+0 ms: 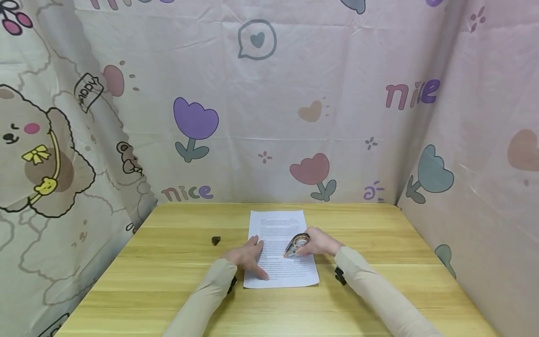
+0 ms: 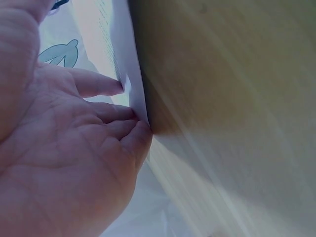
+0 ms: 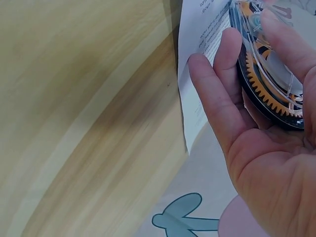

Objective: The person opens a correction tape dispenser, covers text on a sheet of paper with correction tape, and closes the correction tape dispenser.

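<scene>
A printed sheet of paper (image 1: 280,277) lies on the wooden table in front of me. My left hand (image 1: 246,256) rests on the sheet's left edge, fingers extended and thumb spread toward the lower part. In the left wrist view its fingertips touch the paper (image 2: 129,59). My right hand (image 1: 322,242) grips a correction tape (image 1: 297,243) with a clear shell, its tip down at the printed lines. Orange gear teeth and a black rim of the correction tape (image 3: 266,91) show in the right wrist view, between thumb and fingers.
A small black piece (image 1: 215,240), perhaps a cap, lies on the table (image 1: 177,262) left of the paper. A patterned cloth (image 1: 252,107) hangs behind the table and at both sides.
</scene>
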`<state>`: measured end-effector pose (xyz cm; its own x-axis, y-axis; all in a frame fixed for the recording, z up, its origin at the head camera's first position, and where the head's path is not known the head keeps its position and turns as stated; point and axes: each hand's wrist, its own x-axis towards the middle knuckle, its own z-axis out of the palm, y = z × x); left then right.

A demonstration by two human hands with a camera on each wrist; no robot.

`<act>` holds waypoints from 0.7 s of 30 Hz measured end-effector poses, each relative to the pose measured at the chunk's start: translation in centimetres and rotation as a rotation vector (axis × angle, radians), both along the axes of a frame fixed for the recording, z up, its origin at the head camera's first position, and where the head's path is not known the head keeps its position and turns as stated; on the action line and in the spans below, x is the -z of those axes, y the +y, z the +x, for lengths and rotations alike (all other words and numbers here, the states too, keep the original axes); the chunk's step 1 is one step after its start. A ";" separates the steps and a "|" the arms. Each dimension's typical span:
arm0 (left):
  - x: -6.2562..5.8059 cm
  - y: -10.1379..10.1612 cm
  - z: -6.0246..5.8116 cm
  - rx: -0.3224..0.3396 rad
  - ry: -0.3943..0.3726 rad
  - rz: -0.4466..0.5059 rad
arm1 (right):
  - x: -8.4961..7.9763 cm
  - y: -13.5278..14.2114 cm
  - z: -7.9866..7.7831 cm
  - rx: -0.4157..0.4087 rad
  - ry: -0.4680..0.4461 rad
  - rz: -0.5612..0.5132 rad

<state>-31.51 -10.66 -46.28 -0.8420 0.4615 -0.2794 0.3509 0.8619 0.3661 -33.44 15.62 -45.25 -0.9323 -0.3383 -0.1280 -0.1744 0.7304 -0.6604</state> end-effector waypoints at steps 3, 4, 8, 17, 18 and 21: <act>0.0 0.0 0.0 -0.001 0.002 -0.007 | 0.0 0.1 0.0 0.004 -0.006 -0.008; 0.0 0.0 0.0 -0.002 0.003 -0.007 | 0.1 0.1 0.0 0.005 -0.008 -0.011; 0.1 -0.1 0.0 0.000 0.008 -0.006 | 0.2 0.2 0.0 0.007 -0.012 -0.015; 0.0 0.0 -0.1 0.009 0.007 -0.005 | 0.2 0.5 0.0 0.045 -0.012 -0.013; 0.0 0.0 -0.1 0.008 0.005 -0.006 | 0.2 0.5 0.0 0.048 -0.012 -0.014; 0.1 0.0 -0.1 0.003 0.001 -0.006 | 0.3 0.5 -0.1 0.045 -0.007 -0.006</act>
